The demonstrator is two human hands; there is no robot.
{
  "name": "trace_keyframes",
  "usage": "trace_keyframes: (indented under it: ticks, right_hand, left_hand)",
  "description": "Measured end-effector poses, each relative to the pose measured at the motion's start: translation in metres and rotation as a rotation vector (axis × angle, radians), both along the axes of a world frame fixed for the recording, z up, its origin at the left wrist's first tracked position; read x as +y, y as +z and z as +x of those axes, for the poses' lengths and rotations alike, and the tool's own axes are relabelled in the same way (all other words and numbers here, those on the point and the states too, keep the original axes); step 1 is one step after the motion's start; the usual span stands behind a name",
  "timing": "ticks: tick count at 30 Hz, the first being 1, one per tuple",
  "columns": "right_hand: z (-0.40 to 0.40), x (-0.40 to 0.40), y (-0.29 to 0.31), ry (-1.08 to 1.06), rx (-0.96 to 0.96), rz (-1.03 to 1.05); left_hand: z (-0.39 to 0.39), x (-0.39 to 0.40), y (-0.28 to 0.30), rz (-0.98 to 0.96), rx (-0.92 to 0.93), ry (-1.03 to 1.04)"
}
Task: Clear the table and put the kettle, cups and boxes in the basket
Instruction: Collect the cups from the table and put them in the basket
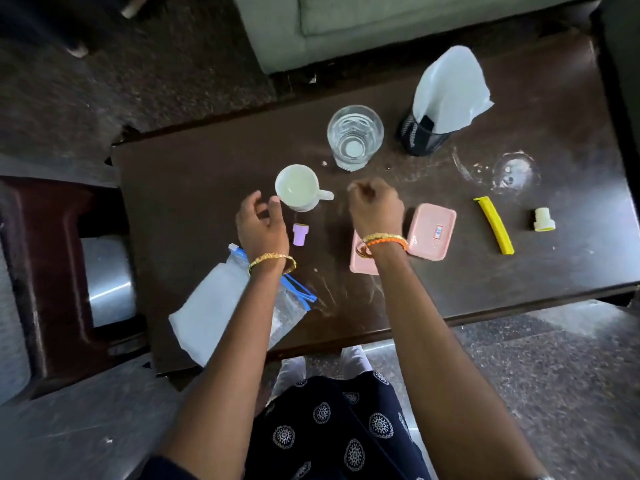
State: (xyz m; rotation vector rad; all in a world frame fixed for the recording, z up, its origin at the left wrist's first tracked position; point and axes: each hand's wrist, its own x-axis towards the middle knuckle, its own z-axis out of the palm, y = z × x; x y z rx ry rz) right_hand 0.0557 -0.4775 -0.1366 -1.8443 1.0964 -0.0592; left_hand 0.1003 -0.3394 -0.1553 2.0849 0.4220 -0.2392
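Nearest the dark wooden table's [194, 188] front edge, a clear zip bag [221, 306] and pink plastic box [431, 231] remain. Mid-table, the left hand [261, 225], half open and empty, nears the white ceramic cup [300, 187]; the right hand [375, 206] is fisted, contents hidden. Farther, a glass tumbler [355, 136] waits. No basket or kettle visible; little seems cleared.

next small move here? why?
Probably close the left hand on the white mug: its open fingers already sit beside the mug's rim, not yet gripping, and cups go in the basket. The right hand is curled near the handle, apparently holding nothing.
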Motion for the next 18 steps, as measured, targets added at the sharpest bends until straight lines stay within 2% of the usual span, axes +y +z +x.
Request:
trace_keyframes:
  ticks: [3, 6, 10, 15, 18]
  right_hand:
    - [0.028, 0.014, -0.014, 0.221, 0.149, 0.145]
    - [0.035, 0.019, -0.025, 0.314, 0.236, 0.11]
    - [0.03, 0.022, -0.033, 0.291, 0.26, 0.022]
    - [0.026, 0.046, -0.018, 0.286, 0.183, -0.021]
    - [0.033, 0.078, 0.002, 0.277, 0.108, 0.033]
  left_hand:
    - [0.019, 0.003, -0.008, -0.088, 0.206, -0.036]
    - [0.025, 0.004, -0.014, -0.229, 0.318, -0.041]
    - [0.025, 0.011, -0.021, -0.307, 0.338, -0.065]
    - [0.029, 0.033, -0.01, -0.402, 0.315, 0.008]
    - [0.035, 0.067, 0.012, -0.47, 0.242, 0.078]
